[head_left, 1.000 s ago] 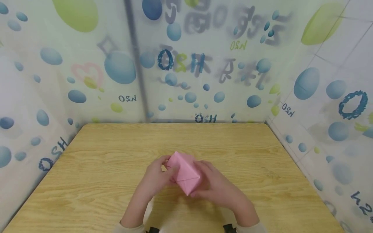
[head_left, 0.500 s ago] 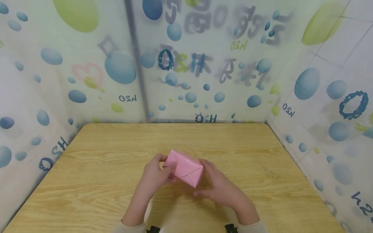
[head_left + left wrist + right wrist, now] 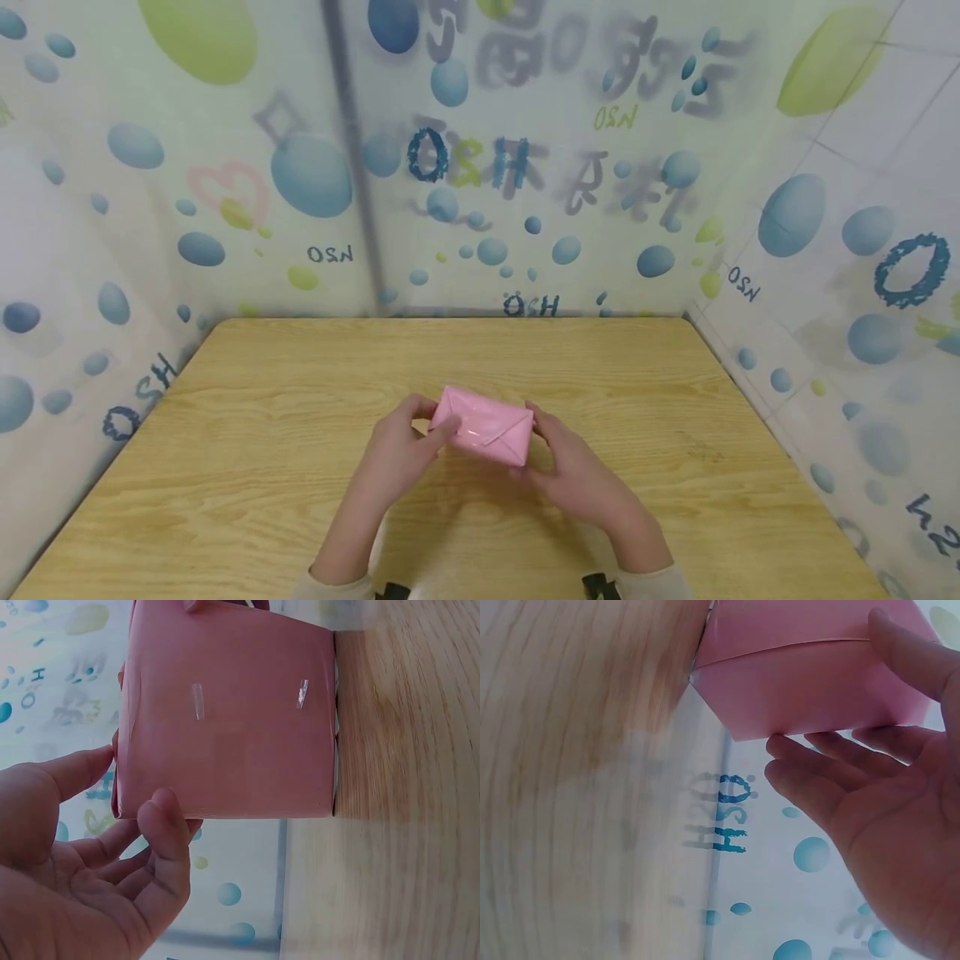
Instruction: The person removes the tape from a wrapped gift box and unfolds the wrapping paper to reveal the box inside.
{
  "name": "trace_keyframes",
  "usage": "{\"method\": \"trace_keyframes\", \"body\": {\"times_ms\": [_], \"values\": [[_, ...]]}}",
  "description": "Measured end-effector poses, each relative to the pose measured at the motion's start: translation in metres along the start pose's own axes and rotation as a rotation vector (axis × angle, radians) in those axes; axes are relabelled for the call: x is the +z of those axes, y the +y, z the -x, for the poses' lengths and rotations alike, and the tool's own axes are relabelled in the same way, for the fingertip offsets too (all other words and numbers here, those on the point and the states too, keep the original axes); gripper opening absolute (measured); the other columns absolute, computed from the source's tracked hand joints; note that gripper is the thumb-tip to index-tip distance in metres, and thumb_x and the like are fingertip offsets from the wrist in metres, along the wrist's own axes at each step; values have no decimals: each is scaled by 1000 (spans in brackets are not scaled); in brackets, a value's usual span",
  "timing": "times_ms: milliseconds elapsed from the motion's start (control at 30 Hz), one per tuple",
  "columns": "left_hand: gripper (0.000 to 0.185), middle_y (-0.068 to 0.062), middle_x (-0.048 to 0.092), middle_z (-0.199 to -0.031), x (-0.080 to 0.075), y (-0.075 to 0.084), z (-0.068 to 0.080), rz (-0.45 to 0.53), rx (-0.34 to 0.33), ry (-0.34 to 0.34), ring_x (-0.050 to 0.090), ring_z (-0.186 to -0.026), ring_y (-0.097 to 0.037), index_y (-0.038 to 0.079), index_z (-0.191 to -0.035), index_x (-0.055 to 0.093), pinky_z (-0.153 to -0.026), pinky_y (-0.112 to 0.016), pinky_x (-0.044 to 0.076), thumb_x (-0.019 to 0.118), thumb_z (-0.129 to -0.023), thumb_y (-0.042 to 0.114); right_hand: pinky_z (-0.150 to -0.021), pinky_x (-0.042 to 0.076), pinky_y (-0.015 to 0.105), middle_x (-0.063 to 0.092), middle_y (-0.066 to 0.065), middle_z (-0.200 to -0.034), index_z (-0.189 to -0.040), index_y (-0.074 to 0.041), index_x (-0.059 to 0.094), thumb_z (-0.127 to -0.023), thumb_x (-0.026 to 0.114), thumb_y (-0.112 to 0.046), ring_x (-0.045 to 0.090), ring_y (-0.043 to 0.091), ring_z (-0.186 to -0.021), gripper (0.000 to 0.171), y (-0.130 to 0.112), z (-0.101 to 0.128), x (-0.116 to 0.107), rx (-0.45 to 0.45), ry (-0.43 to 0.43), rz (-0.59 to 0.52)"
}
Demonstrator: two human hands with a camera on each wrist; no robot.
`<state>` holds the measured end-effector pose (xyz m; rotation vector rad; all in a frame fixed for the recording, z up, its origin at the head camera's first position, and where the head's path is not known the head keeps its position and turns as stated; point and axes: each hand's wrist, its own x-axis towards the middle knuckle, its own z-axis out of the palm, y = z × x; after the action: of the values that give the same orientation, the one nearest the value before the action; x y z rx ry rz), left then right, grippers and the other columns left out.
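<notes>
Holding that pink box (image 3: 491, 418) by both ends is fine, but watch your grip. It's near the middle of the table (image 3: 285, 500), skewed, and I can't tell whether its underside touches the wood. Your left hand (image 3: 401, 450) has it pinched at the left end between thumb and fingers; your right hand (image 3: 581, 475) has the other end, thumb on one face and fingertips only at an edge. That right side looks like the weak one to me: if those fingertips slide, the box could swing or drop. Squeezing too hard might dent it, if it's just paper or thin card. Pulling on the long seam (image 3: 787, 649) could lift it, and the clear strips (image 3: 198, 701), probably tape, look small. Otherwise, there's a bubble-print sheet (image 3: 585, 279) behind the table and black straps (image 3: 598, 586) at your wrists. Mostly your own left thumb gets in the way, covering part of the box.
</notes>
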<state>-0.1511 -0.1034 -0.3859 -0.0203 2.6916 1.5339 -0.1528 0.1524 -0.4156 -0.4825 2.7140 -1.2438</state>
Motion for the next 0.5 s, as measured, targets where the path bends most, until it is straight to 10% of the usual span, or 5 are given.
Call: {"method": "trace_keyframes", "body": {"times_ms": [300,500], "values": [[36,-10,72,-123,-1,2,0,-8,47,26,67,-108,-25,10,-126,68,-80,-34,58,71,-103,37,-125,41,55,34,10,-174,-170,-12,25,-105,69,-28,47,37,-153,80,-2,0,-9,-7,-21,-99],[49,-15,64,-146,-1,1,-2,97,99,-22,61,-139,-38,10,-138,62,-109,-52,57,75,-100,39,-117,50,50,42,15,-170,-169,-8,24,-110,57,-39,57,36,-146,75,-4,0,-16,-5,-34,-155]]}}
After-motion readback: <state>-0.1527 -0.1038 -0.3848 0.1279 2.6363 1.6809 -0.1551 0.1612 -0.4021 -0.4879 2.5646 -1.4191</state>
